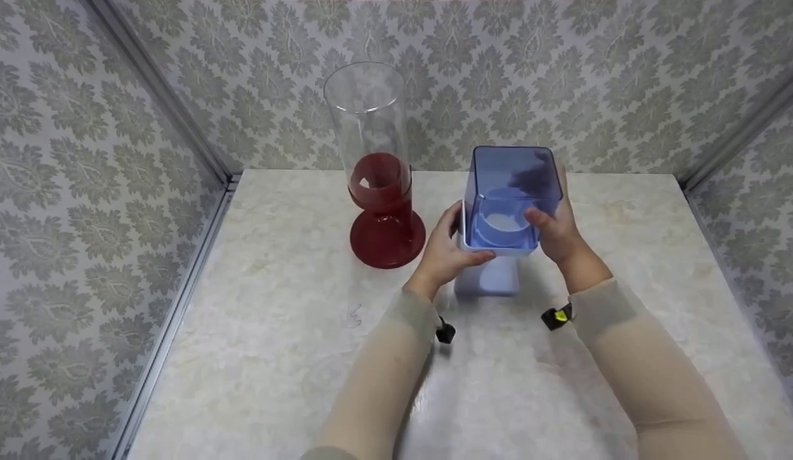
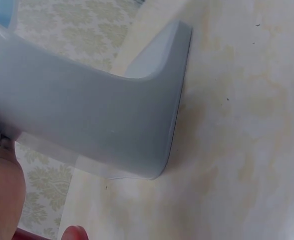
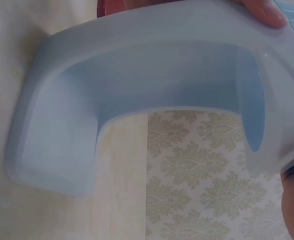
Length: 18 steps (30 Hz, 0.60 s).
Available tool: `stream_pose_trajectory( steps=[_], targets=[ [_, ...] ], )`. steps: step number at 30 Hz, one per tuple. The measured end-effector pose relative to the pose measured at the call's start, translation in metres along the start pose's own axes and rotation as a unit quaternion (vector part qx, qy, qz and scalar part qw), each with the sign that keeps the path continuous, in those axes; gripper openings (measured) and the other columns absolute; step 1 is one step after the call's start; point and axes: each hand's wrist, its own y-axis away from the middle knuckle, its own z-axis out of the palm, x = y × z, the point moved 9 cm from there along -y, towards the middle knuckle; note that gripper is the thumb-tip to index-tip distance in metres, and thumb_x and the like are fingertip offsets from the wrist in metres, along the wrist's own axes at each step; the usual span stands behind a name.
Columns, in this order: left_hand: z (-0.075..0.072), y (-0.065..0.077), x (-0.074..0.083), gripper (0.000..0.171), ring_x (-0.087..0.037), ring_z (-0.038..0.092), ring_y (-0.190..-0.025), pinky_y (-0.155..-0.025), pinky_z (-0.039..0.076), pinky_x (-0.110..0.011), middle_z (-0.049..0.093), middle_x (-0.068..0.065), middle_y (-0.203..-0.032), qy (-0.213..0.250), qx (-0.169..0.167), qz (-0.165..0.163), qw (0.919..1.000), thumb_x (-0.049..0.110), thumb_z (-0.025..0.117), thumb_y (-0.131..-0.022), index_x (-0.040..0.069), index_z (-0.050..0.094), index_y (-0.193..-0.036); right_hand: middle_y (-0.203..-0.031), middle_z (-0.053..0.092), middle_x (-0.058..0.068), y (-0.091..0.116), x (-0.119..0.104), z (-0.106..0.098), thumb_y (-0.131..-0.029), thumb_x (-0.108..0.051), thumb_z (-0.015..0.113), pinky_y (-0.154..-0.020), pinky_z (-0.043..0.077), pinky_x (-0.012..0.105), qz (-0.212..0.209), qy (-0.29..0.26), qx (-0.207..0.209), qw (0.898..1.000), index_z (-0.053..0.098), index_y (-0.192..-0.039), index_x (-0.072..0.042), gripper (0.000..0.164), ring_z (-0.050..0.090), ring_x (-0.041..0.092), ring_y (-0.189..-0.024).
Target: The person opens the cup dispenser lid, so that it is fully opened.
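Observation:
A translucent blue square container [image 1: 514, 172] sits in the top of a pale blue-white C-shaped stand [image 1: 489, 278]. In the left wrist view the stand [image 2: 102, 105] rests upright with its base on the table. My left hand [image 1: 446, 252] grips the stand's upper rim from the left, thumb along its front. On the other side my right hand [image 1: 558, 227] holds the blue container, thumb on its front face and other fingers hidden behind it. The right wrist view looks under the stand's arch [image 3: 166, 75], where a round opening [image 3: 251, 100] shows beneath the top.
Left of my hands stands a red stand [image 1: 386, 246] with a tall clear cylinder [image 1: 367, 121] in its ring. Patterned walls [image 1: 294, 83] enclose the marbled table [image 1: 275, 319] at the back and both sides.

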Motion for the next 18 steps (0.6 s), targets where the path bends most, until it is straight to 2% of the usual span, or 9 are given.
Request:
stream_pose_trajectory(
  steps=[4,8,18],
  targets=[
    [0.0000,0.0006,-0.0017,0.121,-0.024,0.046,-0.166,-0.143,0.033,-0.047,0.054,-0.005,-0.173,-0.005,0.001,-0.008,1.0000,0.016,0.107,-0.072,0.016,0.041,-0.174,-0.144,0.060,0.007,-0.0011,-0.0015,0.0005,-0.077,-0.067,0.098,-0.117,0.049,0.030,-0.005,0.010,0.005,1.000,0.032,-0.167,-0.014,0.124,0.059,0.023,-0.132],
    [-0.0010,0.0010,-0.0019,0.122,-0.024,0.046,-0.166,-0.143,0.033,-0.047,0.054,-0.004,-0.173,-0.008,-0.002,-0.014,0.9999,0.016,0.107,-0.072,0.018,0.041,-0.174,-0.144,0.058,0.008,-0.0016,-0.0012,0.0012,-0.075,-0.069,0.098,-0.116,0.049,0.031,-0.009,0.011,0.009,1.000,0.032,-0.168,-0.012,0.128,0.059,0.024,-0.131],
    [-0.0001,0.0004,0.0005,0.121,-0.025,0.049,-0.162,-0.140,0.038,-0.047,0.057,-0.006,-0.170,-0.002,-0.008,-0.006,0.9999,0.016,0.106,-0.073,0.016,0.041,-0.174,-0.147,0.056,0.007,-0.0019,-0.0013,-0.0019,-0.070,-0.069,0.102,-0.118,0.047,0.030,-0.013,0.001,0.024,1.000,0.029,-0.171,-0.011,0.137,0.056,0.023,-0.134]
  ],
)
